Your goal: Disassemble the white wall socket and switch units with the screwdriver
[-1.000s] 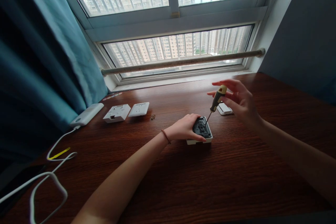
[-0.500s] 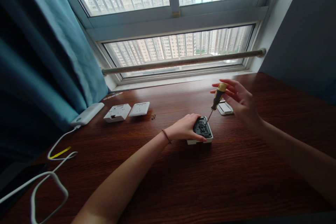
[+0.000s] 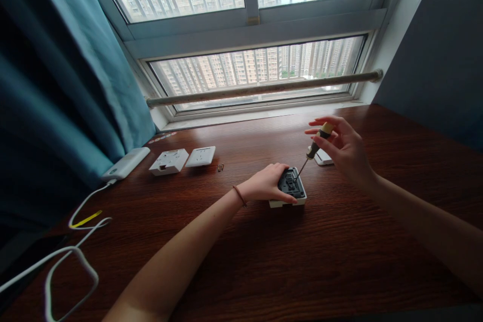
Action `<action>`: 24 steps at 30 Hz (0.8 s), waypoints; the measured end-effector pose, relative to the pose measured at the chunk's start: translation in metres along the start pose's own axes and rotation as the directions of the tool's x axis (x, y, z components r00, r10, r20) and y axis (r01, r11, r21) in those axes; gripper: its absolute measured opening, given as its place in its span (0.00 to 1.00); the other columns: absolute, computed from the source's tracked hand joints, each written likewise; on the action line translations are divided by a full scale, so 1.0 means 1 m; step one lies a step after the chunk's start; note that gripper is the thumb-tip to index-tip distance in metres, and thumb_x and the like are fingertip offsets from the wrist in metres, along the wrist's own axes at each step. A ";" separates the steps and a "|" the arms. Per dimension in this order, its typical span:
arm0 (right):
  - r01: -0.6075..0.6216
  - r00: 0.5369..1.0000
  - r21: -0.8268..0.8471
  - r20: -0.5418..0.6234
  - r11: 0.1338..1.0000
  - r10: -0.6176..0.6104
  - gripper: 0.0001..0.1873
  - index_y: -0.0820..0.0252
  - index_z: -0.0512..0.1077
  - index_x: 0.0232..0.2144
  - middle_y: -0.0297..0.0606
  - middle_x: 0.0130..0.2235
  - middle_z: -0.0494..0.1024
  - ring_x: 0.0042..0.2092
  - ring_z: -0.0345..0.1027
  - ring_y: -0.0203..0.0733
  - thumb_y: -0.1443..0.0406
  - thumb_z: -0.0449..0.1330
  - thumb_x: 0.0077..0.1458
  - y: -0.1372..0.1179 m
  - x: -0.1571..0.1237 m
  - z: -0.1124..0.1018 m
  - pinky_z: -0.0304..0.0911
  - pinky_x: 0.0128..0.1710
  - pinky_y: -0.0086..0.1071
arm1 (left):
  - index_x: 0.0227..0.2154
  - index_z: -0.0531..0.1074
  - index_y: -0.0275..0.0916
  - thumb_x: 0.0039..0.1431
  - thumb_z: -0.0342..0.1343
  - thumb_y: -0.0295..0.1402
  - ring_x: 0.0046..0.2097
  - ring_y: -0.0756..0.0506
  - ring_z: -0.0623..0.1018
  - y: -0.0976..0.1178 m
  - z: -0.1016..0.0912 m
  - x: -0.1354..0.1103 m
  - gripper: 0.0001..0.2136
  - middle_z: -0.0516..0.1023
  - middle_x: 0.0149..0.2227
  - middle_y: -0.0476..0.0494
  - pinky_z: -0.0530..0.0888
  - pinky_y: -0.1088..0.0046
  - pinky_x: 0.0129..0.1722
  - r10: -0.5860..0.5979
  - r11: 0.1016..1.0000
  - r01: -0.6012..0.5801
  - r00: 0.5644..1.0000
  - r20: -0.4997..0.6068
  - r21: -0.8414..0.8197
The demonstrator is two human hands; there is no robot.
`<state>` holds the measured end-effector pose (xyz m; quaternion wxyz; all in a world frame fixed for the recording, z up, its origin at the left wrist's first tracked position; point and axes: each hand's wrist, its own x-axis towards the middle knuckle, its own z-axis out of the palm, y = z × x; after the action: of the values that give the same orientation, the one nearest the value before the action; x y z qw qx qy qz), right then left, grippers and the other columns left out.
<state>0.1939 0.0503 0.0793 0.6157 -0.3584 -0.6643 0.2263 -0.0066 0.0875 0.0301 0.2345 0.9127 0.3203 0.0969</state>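
Note:
A square switch box (image 3: 292, 184), white with a dark inner face, rests on the wooden table. My left hand (image 3: 266, 182) grips it from the left, thumb along the near side and fingers over the far side. In my right hand (image 3: 344, 143) is a yellow-and-black screwdriver (image 3: 314, 149), pinched by the handle and tilted to the right. Its tip meets the dark face near the right edge; whether it sits in a screw is too small to tell. Behind the screwdriver lies a white frame-like cover (image 3: 323, 158), partly hidden by my right hand.
To the left are a white mounting box (image 3: 168, 162), a white socket panel (image 3: 200, 157) and several small screws (image 3: 220, 167). Farther left, a white power strip (image 3: 126, 164) trails a white cable (image 3: 81, 256) near a yellow strip (image 3: 87, 219). A window with a rail (image 3: 264, 90) stands behind the table.
The screwdriver's handle has leaned farther right while its tip stays at about the same spot. My right fingers have shifted around the handle. My left hand and the box hold still.

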 end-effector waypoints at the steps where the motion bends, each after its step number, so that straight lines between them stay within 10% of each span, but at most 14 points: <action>1: 0.007 1.000 -0.039 -0.016 0.999 -0.007 0.18 0.52 0.65 0.45 0.37 0.44 0.71 0.43 0.70 0.41 0.66 0.60 0.50 0.003 0.001 0.000 0.69 0.41 0.37 | 0.53 0.59 0.38 0.37 0.61 0.53 0.49 0.38 0.69 0.000 0.000 0.000 0.40 0.68 0.49 0.37 0.66 0.62 0.49 0.001 1.000 -0.001 1.000 0.000 0.000; 6: 0.014 0.995 -0.151 -0.094 0.988 -0.028 0.22 0.50 0.68 0.45 0.34 0.39 0.71 0.41 0.69 0.40 0.66 0.64 0.45 0.010 0.001 -0.002 0.68 0.42 0.37 | 0.54 0.59 0.38 0.37 0.61 0.53 0.49 0.38 0.68 -0.001 0.000 0.000 0.41 0.68 0.49 0.37 0.66 0.62 0.49 0.006 1.000 -0.006 1.000 0.004 0.004; 13: -0.010 0.996 0.123 -0.081 0.992 0.020 0.24 0.48 0.58 0.50 0.37 0.50 0.65 0.42 0.71 0.39 0.68 0.57 0.52 -0.005 -0.002 0.002 0.69 0.43 0.37 | 0.54 0.59 0.37 0.35 0.61 0.55 0.51 0.37 0.67 -0.004 0.001 0.001 0.43 0.67 0.50 0.35 0.65 0.61 0.51 0.016 0.999 -0.016 1.000 0.019 -0.034; 18: -0.239 0.950 0.226 -0.145 0.944 0.275 0.17 0.53 0.60 0.44 0.37 0.45 0.66 0.32 0.68 0.33 0.68 0.55 0.50 0.013 0.007 -0.006 0.68 0.24 0.27 | 0.52 0.62 0.39 0.39 0.62 0.50 0.53 0.39 0.65 -0.005 0.002 0.002 0.37 0.65 0.52 0.37 0.63 0.63 0.53 0.002 0.987 -0.015 0.997 -0.080 -0.163; 20: -0.487 0.859 0.203 -0.062 0.849 0.508 0.14 0.57 0.62 0.40 0.35 0.37 0.66 0.25 0.62 0.28 0.67 0.56 0.48 0.028 0.009 -0.009 0.59 0.15 0.22 | 0.47 0.68 0.42 0.41 0.62 0.46 0.52 0.40 0.66 -0.003 0.002 0.003 0.28 0.67 0.50 0.41 0.63 0.64 0.53 -0.013 0.982 -0.013 0.990 -0.137 -0.187; 24: -0.852 0.497 -0.028 0.274 0.523 0.824 0.16 0.61 0.65 0.37 0.30 0.26 0.63 0.20 0.57 0.26 0.66 0.62 0.44 0.053 0.004 -0.004 0.47 0.12 0.18 | 0.34 0.75 0.44 0.45 0.61 0.39 0.50 0.41 0.69 0.000 0.004 0.005 0.12 0.70 0.47 0.46 0.64 0.63 0.52 -0.060 0.980 0.023 0.981 -0.183 -0.199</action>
<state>0.2085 0.0864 0.0436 0.3569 -0.5689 -0.4657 0.5763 -0.0018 0.0889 0.0271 0.2940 0.8650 0.3491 0.2088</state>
